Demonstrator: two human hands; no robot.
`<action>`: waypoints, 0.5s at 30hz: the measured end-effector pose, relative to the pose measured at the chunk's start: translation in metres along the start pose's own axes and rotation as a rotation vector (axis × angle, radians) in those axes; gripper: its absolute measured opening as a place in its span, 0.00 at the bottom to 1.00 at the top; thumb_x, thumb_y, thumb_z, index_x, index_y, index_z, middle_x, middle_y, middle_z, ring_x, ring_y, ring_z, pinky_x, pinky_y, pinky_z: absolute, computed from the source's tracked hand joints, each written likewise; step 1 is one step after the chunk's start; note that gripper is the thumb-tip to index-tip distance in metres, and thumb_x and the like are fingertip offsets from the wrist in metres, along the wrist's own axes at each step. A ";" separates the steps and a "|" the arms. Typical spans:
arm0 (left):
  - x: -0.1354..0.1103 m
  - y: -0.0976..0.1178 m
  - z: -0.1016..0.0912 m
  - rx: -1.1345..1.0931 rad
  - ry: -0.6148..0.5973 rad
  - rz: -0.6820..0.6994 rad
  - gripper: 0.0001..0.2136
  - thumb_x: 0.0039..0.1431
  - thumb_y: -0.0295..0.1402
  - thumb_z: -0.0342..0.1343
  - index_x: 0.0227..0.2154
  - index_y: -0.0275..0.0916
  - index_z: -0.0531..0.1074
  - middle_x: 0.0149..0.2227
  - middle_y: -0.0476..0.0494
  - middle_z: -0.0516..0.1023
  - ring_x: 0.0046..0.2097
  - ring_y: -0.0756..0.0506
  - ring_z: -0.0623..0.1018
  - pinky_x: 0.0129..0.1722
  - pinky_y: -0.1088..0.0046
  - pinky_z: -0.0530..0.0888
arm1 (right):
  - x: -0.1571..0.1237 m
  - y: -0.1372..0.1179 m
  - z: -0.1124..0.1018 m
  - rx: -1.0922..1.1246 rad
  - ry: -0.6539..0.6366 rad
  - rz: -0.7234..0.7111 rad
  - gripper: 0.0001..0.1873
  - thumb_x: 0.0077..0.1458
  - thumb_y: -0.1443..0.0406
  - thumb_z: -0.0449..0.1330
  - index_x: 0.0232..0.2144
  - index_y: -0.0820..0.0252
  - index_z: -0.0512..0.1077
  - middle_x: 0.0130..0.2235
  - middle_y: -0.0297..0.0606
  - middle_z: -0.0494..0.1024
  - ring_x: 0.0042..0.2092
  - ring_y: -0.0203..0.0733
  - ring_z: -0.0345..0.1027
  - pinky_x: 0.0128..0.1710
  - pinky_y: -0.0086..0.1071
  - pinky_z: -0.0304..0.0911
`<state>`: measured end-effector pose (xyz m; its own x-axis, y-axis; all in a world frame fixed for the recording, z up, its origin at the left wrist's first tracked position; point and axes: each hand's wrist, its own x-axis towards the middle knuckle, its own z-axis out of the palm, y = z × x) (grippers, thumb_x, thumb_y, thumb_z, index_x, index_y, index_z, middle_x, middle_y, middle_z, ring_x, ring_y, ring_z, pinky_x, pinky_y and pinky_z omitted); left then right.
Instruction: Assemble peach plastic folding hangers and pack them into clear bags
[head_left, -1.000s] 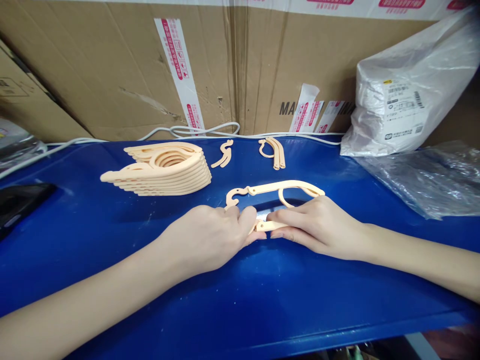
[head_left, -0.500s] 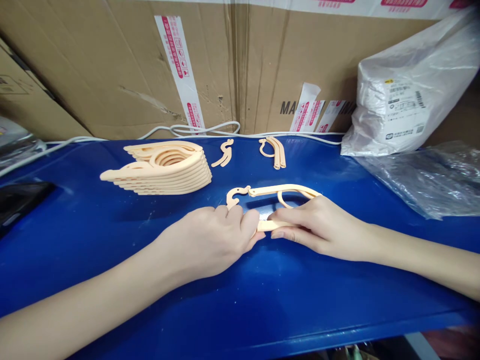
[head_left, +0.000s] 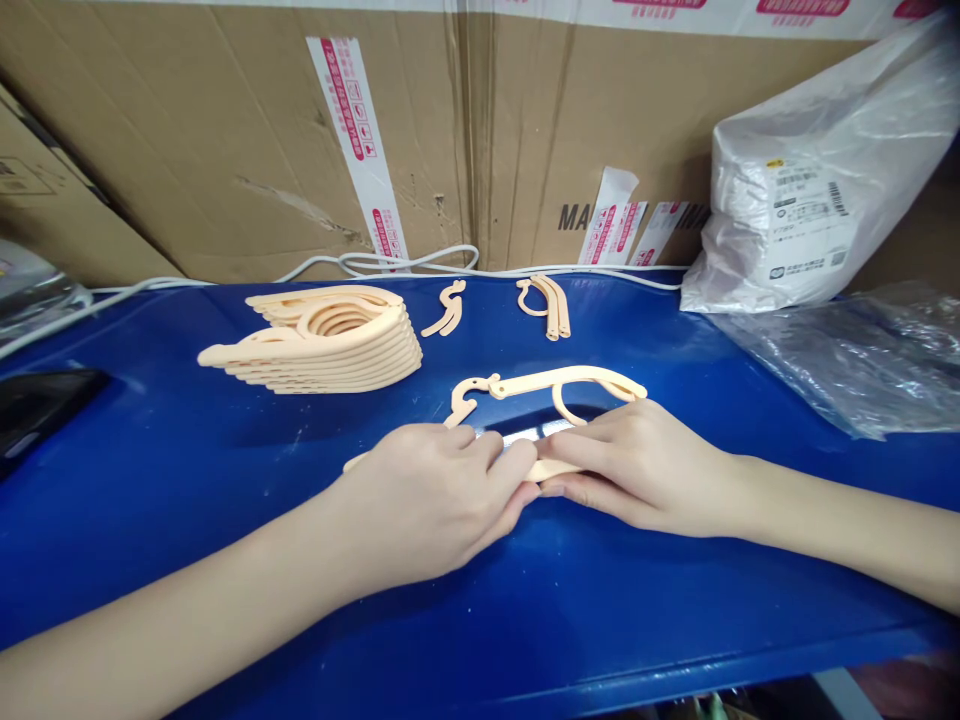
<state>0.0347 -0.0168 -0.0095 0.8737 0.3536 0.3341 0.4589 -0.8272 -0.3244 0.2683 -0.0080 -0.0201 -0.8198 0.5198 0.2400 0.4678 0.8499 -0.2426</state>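
Note:
On the blue table [head_left: 225,480], my left hand [head_left: 431,500] and my right hand [head_left: 637,465] meet over a peach plastic hanger [head_left: 559,383]. Both hands pinch its lower bar, fingers closed and touching each other. The hanger's upper arm and hook curl stick out beyond my fingers. A stack of several folded peach hangers [head_left: 322,340] lies to the far left. A loose hook piece [head_left: 448,310] and a small bundle of hanger arms [head_left: 551,303] rest near the back edge.
Cardboard boxes [head_left: 465,130] form a wall behind the table, with a white cable [head_left: 375,262] along their base. A white plastic bag [head_left: 817,190] and clear plastic wrap [head_left: 862,350] sit at right. A black object [head_left: 37,400] lies at the left edge.
Both hands slid slightly toward me while still pinching the hanger's lower bar. A tip of the hanger now shows left of my left hand.

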 end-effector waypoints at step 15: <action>-0.008 0.001 0.000 0.047 0.006 -0.098 0.12 0.69 0.31 0.38 0.30 0.40 0.63 0.21 0.51 0.68 0.21 0.46 0.72 0.18 0.69 0.63 | -0.002 0.025 -0.025 -0.203 0.377 0.156 0.13 0.66 0.62 0.53 0.37 0.60 0.77 0.51 0.46 0.75 0.50 0.50 0.70 0.49 0.43 0.65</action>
<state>0.0279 -0.0202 -0.0125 0.8233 0.4289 0.3717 0.5492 -0.7674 -0.3309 0.2897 0.0147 -0.0035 -0.5747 0.6065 0.5495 0.6623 0.7390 -0.1231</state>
